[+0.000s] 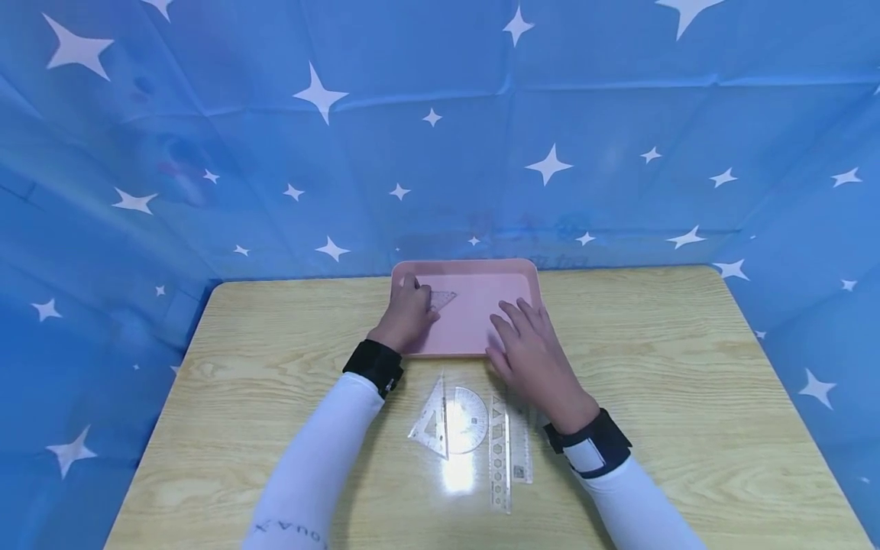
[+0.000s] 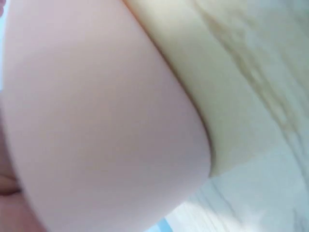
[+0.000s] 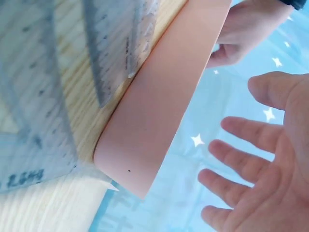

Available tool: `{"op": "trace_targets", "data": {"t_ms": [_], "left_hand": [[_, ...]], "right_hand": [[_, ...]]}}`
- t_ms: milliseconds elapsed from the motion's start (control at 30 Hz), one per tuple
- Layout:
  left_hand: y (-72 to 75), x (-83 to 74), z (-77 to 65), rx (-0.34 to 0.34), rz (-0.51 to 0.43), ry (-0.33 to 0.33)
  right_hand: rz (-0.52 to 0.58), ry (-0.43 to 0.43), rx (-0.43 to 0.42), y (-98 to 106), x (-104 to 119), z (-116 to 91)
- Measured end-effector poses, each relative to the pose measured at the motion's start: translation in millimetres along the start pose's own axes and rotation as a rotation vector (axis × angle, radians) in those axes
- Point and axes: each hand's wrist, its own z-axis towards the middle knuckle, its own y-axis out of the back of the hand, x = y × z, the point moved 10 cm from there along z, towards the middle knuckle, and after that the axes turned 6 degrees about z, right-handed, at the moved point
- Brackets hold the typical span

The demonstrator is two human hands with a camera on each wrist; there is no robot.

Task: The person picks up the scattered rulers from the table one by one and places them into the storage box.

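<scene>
In the head view, my left hand (image 1: 407, 312) reaches into the left side of a pink tray (image 1: 481, 353). Its curled fingers and thumb pinch a small clear set square (image 1: 441, 299) low over the tray floor. My right hand (image 1: 535, 353) hovers by the tray's front right corner, fingers spread and holding nothing. The right wrist view shows those fingers (image 3: 241, 159) loosely extended beside the tray wall (image 3: 154, 101). Only the tray's outer wall (image 2: 106, 116) fills most of the left wrist view, so the left hand's grip is hidden there.
In front of the tray lie another clear set square (image 1: 431, 424), a round protractor (image 1: 469, 420), a stencil ruler (image 1: 499, 458) and a second clear ruler (image 1: 521, 454), partly under the right hand. A blue star-patterned curtain (image 1: 412, 153) stands behind the wooden table (image 1: 275, 367).
</scene>
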Motion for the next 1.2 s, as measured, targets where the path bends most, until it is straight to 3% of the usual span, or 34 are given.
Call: {"op": "trace_targets", "data": {"t_ms": [300,500,800,1200], "left_hand": [[-2.8,-1.1,-3.3,0.022,0.019,0.003],[1.3,-7.6,-9.3,0.006,0.022,-0.043],[17.5,-30.8,-36.9,-0.081,0.048,-0.137],[36.3,-46.7,-76.2,-0.161,0.029,-0.166]], "right_hand": [[0.002,-0.034,0.035,-3,-4,-9],[-0.002,-0.027,0.081,-3,-2,-15],[0.085,0.115,0.051,-2,13,-20],[0.123,0.272,0.041,-6,38,-27]]}}
